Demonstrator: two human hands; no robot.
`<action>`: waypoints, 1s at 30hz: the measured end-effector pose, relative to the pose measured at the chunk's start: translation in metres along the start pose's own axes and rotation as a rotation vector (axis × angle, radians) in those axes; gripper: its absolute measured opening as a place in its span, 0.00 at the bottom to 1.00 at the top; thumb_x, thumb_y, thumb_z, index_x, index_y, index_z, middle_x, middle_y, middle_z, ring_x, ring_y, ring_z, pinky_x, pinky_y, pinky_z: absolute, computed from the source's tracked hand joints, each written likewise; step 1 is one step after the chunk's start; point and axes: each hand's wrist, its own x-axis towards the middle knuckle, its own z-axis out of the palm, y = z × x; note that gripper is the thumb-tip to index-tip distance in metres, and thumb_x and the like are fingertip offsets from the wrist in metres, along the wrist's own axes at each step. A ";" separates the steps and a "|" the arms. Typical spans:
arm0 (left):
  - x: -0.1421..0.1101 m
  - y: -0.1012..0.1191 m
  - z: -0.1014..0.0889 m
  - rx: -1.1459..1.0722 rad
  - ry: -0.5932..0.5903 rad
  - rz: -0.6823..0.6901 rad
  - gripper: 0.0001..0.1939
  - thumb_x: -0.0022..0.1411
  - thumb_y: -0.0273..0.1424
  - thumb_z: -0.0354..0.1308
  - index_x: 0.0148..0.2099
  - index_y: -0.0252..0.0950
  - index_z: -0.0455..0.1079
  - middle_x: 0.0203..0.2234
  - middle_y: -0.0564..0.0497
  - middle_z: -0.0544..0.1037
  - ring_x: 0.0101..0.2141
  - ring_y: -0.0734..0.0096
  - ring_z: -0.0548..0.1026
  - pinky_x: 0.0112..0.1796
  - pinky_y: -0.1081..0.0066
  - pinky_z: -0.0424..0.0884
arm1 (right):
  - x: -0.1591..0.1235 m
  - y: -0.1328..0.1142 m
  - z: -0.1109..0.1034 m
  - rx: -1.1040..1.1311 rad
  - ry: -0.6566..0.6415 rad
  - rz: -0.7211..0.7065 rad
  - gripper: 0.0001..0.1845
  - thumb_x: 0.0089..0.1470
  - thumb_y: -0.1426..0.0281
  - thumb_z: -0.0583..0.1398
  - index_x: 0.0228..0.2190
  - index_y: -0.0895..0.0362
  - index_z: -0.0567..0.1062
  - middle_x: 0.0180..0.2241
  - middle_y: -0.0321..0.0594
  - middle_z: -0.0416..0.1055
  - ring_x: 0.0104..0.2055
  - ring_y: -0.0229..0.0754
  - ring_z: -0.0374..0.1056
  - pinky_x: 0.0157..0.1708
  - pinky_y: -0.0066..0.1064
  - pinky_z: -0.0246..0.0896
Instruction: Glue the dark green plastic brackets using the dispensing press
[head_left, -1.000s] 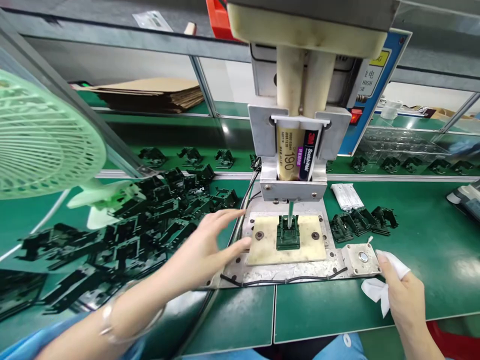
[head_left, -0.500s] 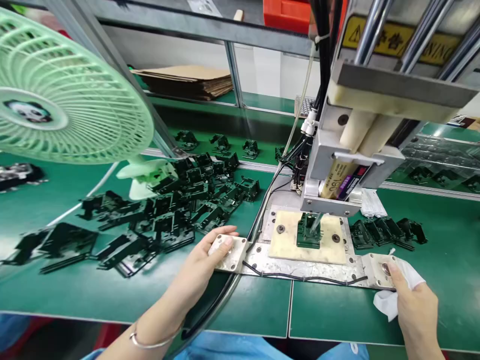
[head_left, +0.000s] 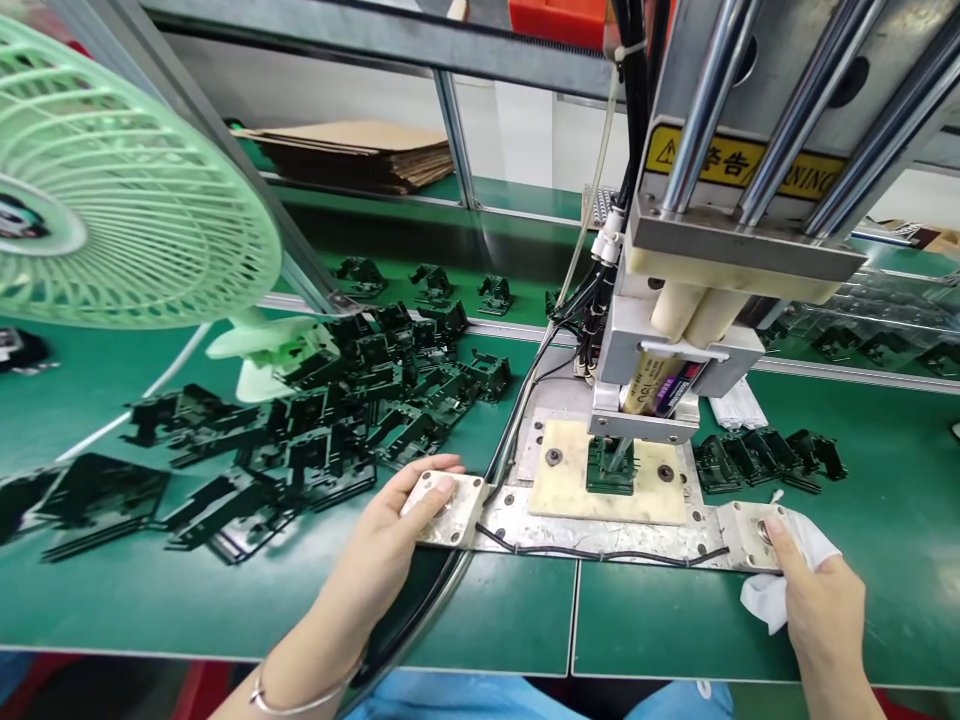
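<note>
Down comes the dispenser head (head_left: 660, 395) onto the black part (head_left: 609, 468); both hands stay put, left hand (head_left: 390, 525) thumbing the left button box (head_left: 442, 497), right hand (head_left: 814, 600), clutching a white cloth (head_left: 780, 590), on the right button box (head_left: 754, 525).

Left hand (head_left: 390, 535) and right hand (head_left: 814, 600) each press a button plate beside the jig (head_left: 607, 485)

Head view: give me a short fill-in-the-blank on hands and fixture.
1. The left hand rests on the metal button box at the fixture's ____ end.
2. The right hand holds a white ____.
3. The fan is light ____.
4. The dispenser nozzle points at a ____ plastic part.

Missing: left; cloth; green; black
</note>
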 end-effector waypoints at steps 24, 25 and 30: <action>-0.003 0.008 0.007 -0.029 0.060 -0.002 0.38 0.37 0.50 0.79 0.47 0.35 0.75 0.40 0.47 0.81 0.33 0.69 0.76 0.33 0.77 0.72 | -0.003 -0.007 -0.003 -0.028 -0.009 0.027 0.37 0.36 0.41 0.71 0.07 0.47 0.55 0.13 0.39 0.61 0.18 0.42 0.57 0.16 0.34 0.50; -0.003 0.007 0.007 -0.021 0.057 0.003 0.38 0.38 0.50 0.79 0.48 0.35 0.74 0.40 0.47 0.81 0.33 0.69 0.76 0.33 0.77 0.72 | -0.003 -0.008 -0.003 -0.030 -0.010 0.030 0.37 0.37 0.42 0.71 0.07 0.48 0.56 0.13 0.39 0.62 0.18 0.42 0.57 0.16 0.34 0.50; -0.005 0.008 0.007 0.015 0.045 0.028 0.36 0.41 0.50 0.77 0.48 0.35 0.75 0.42 0.45 0.82 0.34 0.66 0.77 0.33 0.74 0.73 | -0.002 -0.006 -0.003 -0.030 -0.001 0.017 0.35 0.36 0.43 0.72 0.07 0.49 0.59 0.14 0.40 0.64 0.17 0.42 0.59 0.15 0.34 0.51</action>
